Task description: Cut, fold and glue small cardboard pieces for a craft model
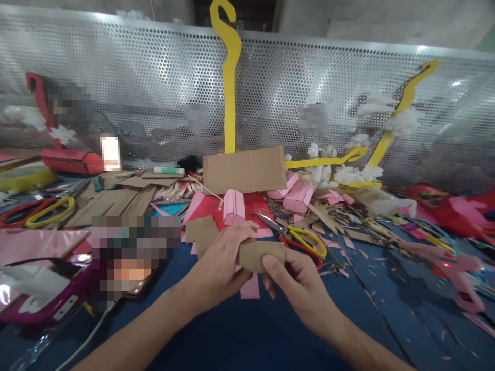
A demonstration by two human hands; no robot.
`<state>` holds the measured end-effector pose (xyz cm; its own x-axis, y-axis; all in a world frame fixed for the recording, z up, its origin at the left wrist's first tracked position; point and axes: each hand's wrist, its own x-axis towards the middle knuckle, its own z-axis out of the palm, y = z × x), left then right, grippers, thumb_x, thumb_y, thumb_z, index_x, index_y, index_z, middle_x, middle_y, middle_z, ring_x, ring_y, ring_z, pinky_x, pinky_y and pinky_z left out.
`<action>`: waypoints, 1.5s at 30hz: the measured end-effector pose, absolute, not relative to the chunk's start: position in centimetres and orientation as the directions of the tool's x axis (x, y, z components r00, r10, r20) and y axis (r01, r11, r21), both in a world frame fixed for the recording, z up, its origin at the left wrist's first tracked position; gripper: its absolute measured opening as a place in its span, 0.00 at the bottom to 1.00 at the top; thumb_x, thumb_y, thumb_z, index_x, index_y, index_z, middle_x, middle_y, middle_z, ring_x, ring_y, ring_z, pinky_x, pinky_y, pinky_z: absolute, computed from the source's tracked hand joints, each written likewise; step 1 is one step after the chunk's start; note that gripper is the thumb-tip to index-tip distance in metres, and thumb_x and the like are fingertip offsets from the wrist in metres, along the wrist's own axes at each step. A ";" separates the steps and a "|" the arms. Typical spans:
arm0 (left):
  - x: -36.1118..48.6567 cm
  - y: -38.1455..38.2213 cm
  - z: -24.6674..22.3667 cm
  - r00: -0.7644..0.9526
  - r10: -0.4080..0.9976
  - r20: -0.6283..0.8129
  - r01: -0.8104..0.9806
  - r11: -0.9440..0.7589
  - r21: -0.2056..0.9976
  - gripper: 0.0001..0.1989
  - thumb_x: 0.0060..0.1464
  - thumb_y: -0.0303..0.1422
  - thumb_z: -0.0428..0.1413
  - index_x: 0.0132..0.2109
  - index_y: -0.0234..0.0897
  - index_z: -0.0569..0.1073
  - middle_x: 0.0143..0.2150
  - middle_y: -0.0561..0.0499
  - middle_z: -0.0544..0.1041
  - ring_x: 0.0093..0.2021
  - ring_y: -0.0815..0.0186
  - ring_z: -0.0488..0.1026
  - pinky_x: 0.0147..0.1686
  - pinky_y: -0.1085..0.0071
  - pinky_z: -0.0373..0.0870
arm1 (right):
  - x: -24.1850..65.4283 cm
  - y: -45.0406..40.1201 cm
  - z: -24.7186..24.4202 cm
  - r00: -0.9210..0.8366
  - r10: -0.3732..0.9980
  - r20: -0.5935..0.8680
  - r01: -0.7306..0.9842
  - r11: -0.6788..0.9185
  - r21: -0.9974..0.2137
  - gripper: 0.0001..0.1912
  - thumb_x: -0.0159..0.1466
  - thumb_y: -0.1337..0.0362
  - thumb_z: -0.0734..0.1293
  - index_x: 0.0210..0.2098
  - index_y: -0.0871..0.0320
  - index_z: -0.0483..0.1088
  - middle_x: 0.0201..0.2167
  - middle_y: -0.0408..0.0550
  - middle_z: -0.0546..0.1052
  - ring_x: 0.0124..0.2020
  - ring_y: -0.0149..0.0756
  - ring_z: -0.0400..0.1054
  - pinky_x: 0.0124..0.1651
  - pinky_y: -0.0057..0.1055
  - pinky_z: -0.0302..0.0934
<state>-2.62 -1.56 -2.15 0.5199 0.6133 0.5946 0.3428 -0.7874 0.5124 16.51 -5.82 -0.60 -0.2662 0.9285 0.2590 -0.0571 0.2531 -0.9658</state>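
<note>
A small piece of brown cardboard (253,256) with cut corners is held between both hands above the blue table. My left hand (222,257) grips its left end, the fingers curled behind it. On the other side, my right hand (292,275) pinches it with the thumb on its front face. Scissors (309,242) with yellow and red handles lie just beyond my right hand. A pink paper strip (250,287) is on the table under the cardboard. Past my left hand are another cardboard piece (203,232) and a folded pink paper shape (234,207).
A cardboard box (245,170) stands at the back, with a yellow hook shape (231,93) rising behind it. To the right lies a pink glue gun (444,263). On the left are a purple power strip (50,296) and more scissors (50,211). Scraps cover much of the table.
</note>
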 end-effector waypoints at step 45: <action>-2.4 -1.8 -2.0 0.544 0.632 0.552 0.332 -0.766 0.550 0.32 0.53 0.19 0.55 0.61 0.44 0.56 0.60 0.42 0.69 0.60 0.54 0.69 0.58 0.53 0.68 | 16.8 -6.1 -0.1 -0.247 0.936 0.251 -0.079 0.239 -0.968 0.11 0.73 0.55 0.64 0.51 0.53 0.66 0.27 0.37 0.68 0.19 0.25 0.64 0.22 0.23 0.60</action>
<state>-2.39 -1.76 -1.96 0.5440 0.6323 0.5517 0.3323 -0.7660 0.5503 16.83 -6.10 -0.06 -0.2473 0.9357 0.2515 -0.0790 0.2392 -0.9677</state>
